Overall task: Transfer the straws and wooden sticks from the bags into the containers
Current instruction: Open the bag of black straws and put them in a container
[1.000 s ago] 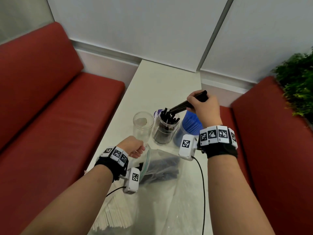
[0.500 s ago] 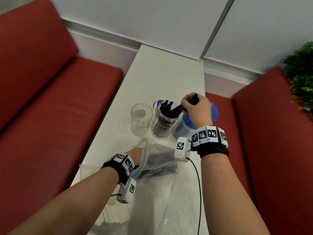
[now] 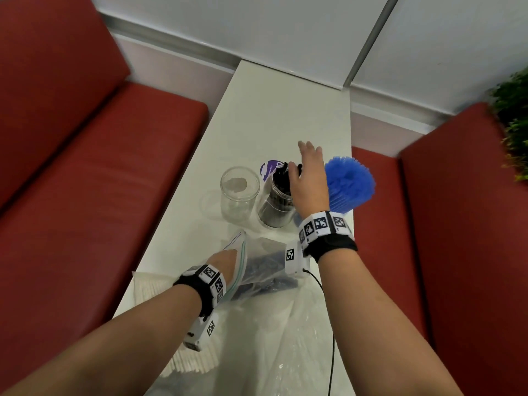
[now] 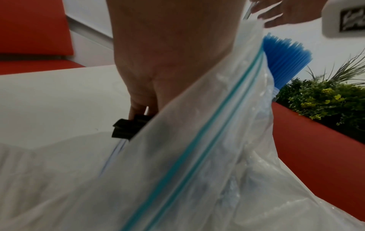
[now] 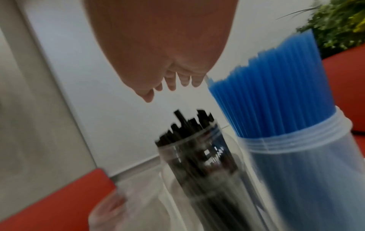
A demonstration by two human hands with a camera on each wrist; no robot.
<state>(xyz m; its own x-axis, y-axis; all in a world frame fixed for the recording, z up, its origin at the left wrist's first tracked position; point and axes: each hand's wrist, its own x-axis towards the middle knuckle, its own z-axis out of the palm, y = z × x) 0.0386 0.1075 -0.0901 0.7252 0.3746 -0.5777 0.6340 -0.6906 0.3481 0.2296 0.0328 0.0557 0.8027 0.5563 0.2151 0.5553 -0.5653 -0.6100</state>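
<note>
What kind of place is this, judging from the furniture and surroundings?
Probably a booth in a café or canteen, though that is a guess. A narrow white table stands between two red padded benches, and a green plant sits behind the right one. Containers of blue straws suggest drinks service.

Blue straws (image 3: 349, 182), black straws (image 3: 281, 192), red benches (image 3: 94, 178).

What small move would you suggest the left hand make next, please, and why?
Probably lift its black straws out of the zip bag toward the middle jar: the left hand already grips some, and the right hand is open above that jar.
</note>
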